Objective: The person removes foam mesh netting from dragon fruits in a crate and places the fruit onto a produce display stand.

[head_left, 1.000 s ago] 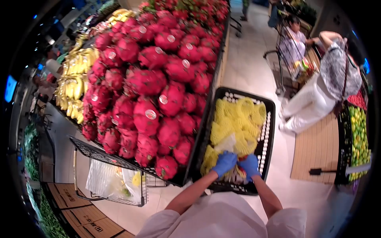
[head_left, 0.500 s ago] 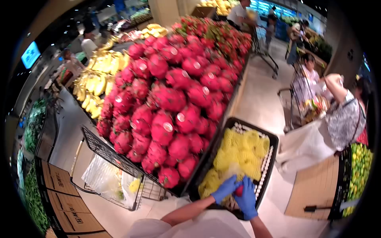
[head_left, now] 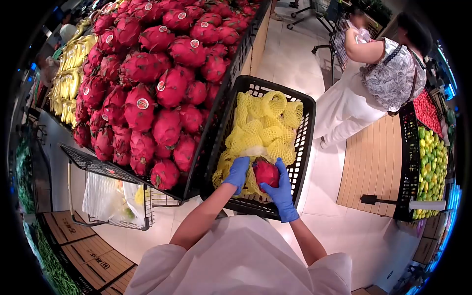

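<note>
Here we are, and the red dragon fruit (head_left: 266, 173) now shows almost whole between our hands, where a moment ago only a small patch of it peeked out from behind the blue gloves. Our hands have come apart too: we have the right hand (head_left: 281, 194) cupping the fruit, fingers spread partly open around its right and lower sides, thumb across the front. Our left hand (head_left: 237, 174) sits just beside its left side, fingers curled in against the netting; we cannot tell how firmly they grip. The pile of dragon fruit (head_left: 142, 105) has swung farther left in our view, and the person in the patterned top (head_left: 393, 73) now stands more upright at upper right.

On to the containers! The fruit is at the near end of the black crate (head_left: 275, 84), center of the frame, and around and beyond it we see yellow foam nets (head_left: 268, 130) and a pale wrapper (head_left: 254, 151). Upper left, the black display bin (head_left: 223, 105) carries the heaped pile, with bananas (head_left: 71, 81) to its left. Lower left, the cart (head_left: 70, 194) holds clear plastic bags (head_left: 101, 196). Over at the right edge, green and yellow fruit (head_left: 430, 172) fills another bin (head_left: 409, 147).
</note>
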Demonstrator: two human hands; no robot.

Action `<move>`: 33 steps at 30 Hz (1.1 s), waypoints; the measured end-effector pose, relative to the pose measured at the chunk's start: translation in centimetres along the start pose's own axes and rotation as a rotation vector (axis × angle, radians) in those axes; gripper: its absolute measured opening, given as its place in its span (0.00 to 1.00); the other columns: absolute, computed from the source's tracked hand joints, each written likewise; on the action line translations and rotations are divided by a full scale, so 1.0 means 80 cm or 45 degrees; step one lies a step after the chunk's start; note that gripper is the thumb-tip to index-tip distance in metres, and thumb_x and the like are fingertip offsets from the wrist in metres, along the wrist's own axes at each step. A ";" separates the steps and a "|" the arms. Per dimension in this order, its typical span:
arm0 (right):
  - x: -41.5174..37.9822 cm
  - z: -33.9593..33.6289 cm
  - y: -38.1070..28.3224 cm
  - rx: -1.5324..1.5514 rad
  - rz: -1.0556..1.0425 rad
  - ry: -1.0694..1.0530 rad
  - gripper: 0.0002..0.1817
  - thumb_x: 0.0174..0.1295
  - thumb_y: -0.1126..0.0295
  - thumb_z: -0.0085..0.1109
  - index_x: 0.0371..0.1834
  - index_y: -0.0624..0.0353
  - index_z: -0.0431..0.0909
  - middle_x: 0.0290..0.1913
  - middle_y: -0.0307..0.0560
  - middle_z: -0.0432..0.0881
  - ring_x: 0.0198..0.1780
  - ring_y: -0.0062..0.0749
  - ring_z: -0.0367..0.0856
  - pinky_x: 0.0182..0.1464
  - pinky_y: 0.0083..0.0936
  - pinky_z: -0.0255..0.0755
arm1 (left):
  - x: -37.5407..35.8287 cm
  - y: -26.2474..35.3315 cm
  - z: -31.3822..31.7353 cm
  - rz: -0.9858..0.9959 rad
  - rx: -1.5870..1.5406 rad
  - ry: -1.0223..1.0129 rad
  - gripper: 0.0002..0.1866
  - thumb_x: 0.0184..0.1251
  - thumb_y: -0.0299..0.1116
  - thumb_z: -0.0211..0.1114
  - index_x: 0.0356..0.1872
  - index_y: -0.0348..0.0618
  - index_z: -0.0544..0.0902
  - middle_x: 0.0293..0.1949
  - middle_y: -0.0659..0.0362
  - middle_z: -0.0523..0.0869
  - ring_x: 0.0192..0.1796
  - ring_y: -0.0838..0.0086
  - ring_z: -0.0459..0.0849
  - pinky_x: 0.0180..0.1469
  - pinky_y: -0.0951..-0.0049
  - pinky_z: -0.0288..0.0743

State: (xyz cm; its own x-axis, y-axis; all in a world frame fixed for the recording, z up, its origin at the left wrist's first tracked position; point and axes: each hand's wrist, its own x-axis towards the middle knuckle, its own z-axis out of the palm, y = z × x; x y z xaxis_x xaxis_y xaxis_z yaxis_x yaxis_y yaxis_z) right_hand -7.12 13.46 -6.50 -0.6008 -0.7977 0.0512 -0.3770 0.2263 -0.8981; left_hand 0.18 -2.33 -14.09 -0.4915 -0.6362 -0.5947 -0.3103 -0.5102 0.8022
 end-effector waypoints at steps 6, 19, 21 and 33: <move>0.009 -0.011 0.035 0.477 0.334 -0.091 0.38 0.46 0.74 0.67 0.63 0.60 0.61 0.58 0.46 0.67 0.58 0.31 0.67 0.61 0.23 0.61 | -0.044 0.034 -0.004 -0.136 -0.273 -0.317 0.20 0.66 0.41 0.51 0.52 0.37 0.73 0.45 0.59 0.80 0.45 0.75 0.79 0.48 0.72 0.73; -0.010 -0.003 0.044 0.528 0.456 0.300 0.26 0.54 0.68 0.63 0.57 0.61 0.70 0.53 0.47 0.73 0.52 0.30 0.72 0.55 0.24 0.66 | -0.087 0.088 0.029 -0.053 -0.139 -0.178 0.18 0.62 0.47 0.52 0.41 0.46 0.81 0.36 0.61 0.82 0.33 0.77 0.79 0.34 0.71 0.73; -0.009 -0.013 0.055 0.466 0.342 0.186 0.26 0.53 0.67 0.63 0.56 0.61 0.70 0.53 0.47 0.74 0.51 0.30 0.72 0.55 0.25 0.67 | -0.081 0.073 0.025 0.154 -0.144 -0.082 0.18 0.63 0.48 0.52 0.40 0.46 0.81 0.36 0.61 0.82 0.34 0.77 0.78 0.35 0.71 0.73; 0.031 -0.077 -0.010 1.325 0.207 0.483 0.32 0.61 0.44 0.45 0.63 0.53 0.61 0.59 0.46 0.68 0.60 0.38 0.66 0.63 0.36 0.60 | -0.042 0.008 0.029 1.066 0.967 0.117 0.12 0.63 0.38 0.52 0.34 0.42 0.79 0.28 0.53 0.82 0.29 0.60 0.82 0.32 0.63 0.74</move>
State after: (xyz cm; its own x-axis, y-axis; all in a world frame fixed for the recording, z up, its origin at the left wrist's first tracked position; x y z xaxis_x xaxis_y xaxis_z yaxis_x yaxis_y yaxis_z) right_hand -12.69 14.74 -2.93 -0.8323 -0.5389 -0.1300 0.3924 -0.4070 -0.8248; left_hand -0.25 0.79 -11.47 -0.7245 -0.6685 0.1677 -0.3409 0.5591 0.7558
